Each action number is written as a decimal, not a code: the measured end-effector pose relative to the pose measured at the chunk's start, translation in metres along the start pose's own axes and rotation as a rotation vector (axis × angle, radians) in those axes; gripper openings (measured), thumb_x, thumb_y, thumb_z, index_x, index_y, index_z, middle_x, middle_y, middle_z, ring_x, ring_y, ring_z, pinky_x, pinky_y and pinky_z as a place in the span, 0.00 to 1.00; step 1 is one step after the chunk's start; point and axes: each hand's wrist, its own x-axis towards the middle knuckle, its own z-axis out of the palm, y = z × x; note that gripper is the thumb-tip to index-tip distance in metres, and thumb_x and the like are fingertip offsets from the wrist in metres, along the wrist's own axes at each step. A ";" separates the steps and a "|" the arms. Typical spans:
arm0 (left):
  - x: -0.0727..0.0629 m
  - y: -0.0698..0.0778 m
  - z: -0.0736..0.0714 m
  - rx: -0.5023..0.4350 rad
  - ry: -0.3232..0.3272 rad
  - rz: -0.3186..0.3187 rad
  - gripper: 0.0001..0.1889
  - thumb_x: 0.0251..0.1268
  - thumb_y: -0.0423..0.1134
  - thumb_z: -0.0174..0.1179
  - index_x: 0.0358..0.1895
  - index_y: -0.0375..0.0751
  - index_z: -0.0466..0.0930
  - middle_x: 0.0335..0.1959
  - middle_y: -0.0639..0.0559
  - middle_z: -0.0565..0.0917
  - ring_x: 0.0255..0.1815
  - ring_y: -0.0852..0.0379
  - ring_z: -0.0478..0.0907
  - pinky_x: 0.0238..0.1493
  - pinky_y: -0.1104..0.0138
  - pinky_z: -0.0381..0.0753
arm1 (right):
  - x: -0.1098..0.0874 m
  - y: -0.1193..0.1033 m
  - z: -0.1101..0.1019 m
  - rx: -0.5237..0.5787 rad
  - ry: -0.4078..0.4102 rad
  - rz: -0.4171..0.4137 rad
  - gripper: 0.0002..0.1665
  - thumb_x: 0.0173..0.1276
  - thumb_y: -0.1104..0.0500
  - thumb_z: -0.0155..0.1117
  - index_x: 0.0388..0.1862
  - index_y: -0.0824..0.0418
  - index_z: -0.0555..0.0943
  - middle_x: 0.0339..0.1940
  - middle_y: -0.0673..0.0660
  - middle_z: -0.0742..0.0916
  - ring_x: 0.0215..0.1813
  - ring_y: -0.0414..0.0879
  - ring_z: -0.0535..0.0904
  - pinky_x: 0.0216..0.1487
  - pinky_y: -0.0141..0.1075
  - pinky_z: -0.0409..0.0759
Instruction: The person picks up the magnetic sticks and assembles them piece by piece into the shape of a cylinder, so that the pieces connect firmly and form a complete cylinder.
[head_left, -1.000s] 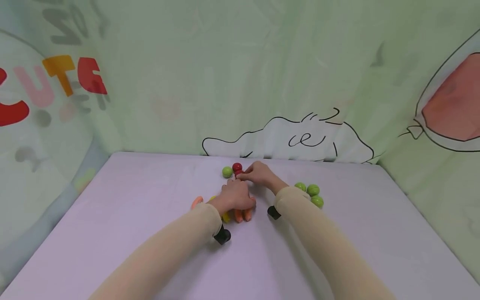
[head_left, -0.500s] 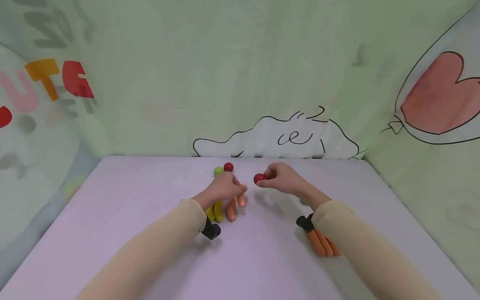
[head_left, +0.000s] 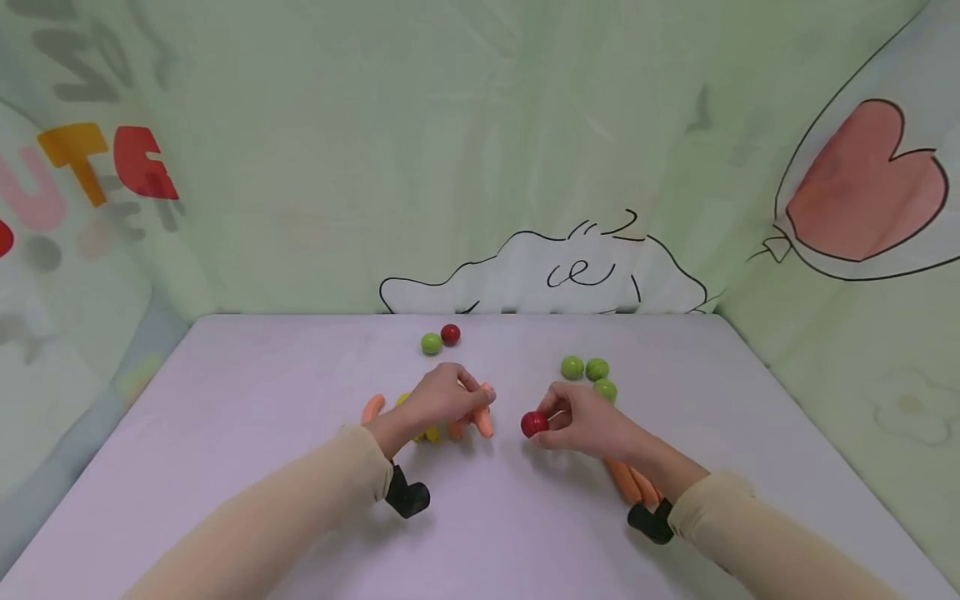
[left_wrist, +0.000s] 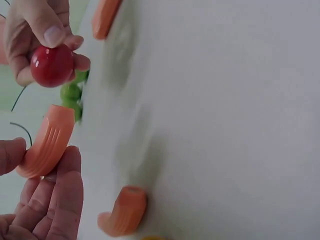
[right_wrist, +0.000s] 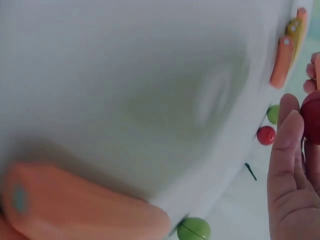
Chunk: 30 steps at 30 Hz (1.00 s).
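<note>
In the head view my left hand [head_left: 441,394] pinches a curved orange piece [head_left: 484,422]. The left wrist view shows grooves along this orange piece, with thumb and fingers at its lower end. To the right, my right hand [head_left: 588,423] grips a glossy red ball [head_left: 535,424] between thumb and fingers. The ball appears held above the table, its shadow below. Under the left hand lie another curved orange piece [left_wrist: 125,212] and yellow banana-shaped pieces [head_left: 431,434], partly hidden. Several straight orange pieces [head_left: 624,482] lie beneath the right forearm.
At the back of the white table [head_left: 300,358] a green ball [head_left: 431,343] and a second red ball [head_left: 450,334] sit side by side. Several green balls [head_left: 572,367] lie beyond the right hand. One more orange piece [head_left: 372,408] lies left. A printed cloth [head_left: 337,167] stands behind.
My right hand has carried the red ball from the back group rightward and nearer to me. My left hand has lifted the curved orange piece and shifted slightly nearer. The head view has turned right.
</note>
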 end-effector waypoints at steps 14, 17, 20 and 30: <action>-0.028 -0.020 0.024 -0.237 0.015 -0.018 0.19 0.63 0.46 0.72 0.49 0.35 0.86 0.29 0.51 0.89 0.28 0.60 0.85 0.37 0.70 0.87 | -0.030 0.006 0.022 0.004 0.012 0.009 0.23 0.58 0.59 0.80 0.50 0.64 0.82 0.41 0.54 0.86 0.42 0.46 0.80 0.39 0.30 0.82; -0.033 -0.021 0.025 -0.278 0.009 -0.042 0.19 0.64 0.47 0.72 0.49 0.35 0.84 0.28 0.50 0.89 0.28 0.60 0.86 0.37 0.71 0.87 | -0.033 0.007 0.025 0.017 0.004 0.005 0.24 0.58 0.60 0.80 0.51 0.65 0.83 0.42 0.54 0.86 0.42 0.46 0.81 0.38 0.30 0.82; -0.037 -0.023 0.026 -0.298 0.000 -0.051 0.18 0.64 0.47 0.72 0.45 0.36 0.84 0.28 0.49 0.90 0.27 0.60 0.86 0.36 0.72 0.86 | -0.033 0.006 0.029 0.019 -0.007 0.005 0.23 0.57 0.60 0.81 0.49 0.64 0.83 0.41 0.54 0.87 0.41 0.46 0.82 0.37 0.30 0.83; -0.040 -0.029 0.028 -0.337 -0.026 -0.057 0.15 0.64 0.48 0.71 0.39 0.37 0.87 0.27 0.50 0.90 0.26 0.62 0.86 0.33 0.74 0.85 | -0.030 0.003 0.042 -0.066 -0.003 0.022 0.24 0.53 0.57 0.84 0.46 0.63 0.82 0.36 0.52 0.86 0.37 0.44 0.79 0.35 0.30 0.81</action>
